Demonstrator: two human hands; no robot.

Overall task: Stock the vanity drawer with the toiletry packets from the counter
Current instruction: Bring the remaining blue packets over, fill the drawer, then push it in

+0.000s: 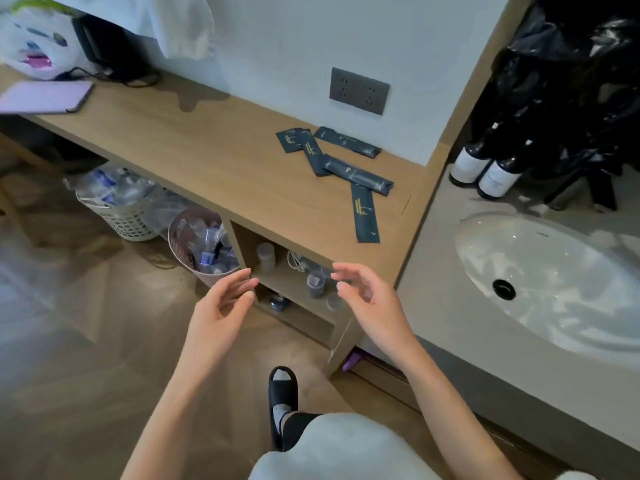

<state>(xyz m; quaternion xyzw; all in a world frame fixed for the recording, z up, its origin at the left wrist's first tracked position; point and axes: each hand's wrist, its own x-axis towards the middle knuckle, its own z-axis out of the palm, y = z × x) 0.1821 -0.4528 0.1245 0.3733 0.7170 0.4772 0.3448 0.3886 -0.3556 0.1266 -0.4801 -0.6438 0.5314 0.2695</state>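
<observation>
both hands hover in front of the wooden counter [207,150] edge, palms turned toward each other, holding nothing. the left hand [225,303] has its fingers loosely spread and nearly straight; the right hand [367,299] has its fingers gently curled and apart, touching nothing. the toiletry packets [356,174], dark and flat with gold print, lie scattered on the counter beyond the right hand, some overlapping, and the nearest packet [366,216] lies lengthwise just ahead of that hand's fingertips. between and beyond the two hands is an open shelf [294,282] under the counter with small bottles in it. past the left hand a pink bin [194,244] and a white basket [121,209] stand on the floor. to the right of the right hand lies a white sink [519,244], with two dark bottles [485,168] behind it. i cannot tell which part is the drawer.
</observation>
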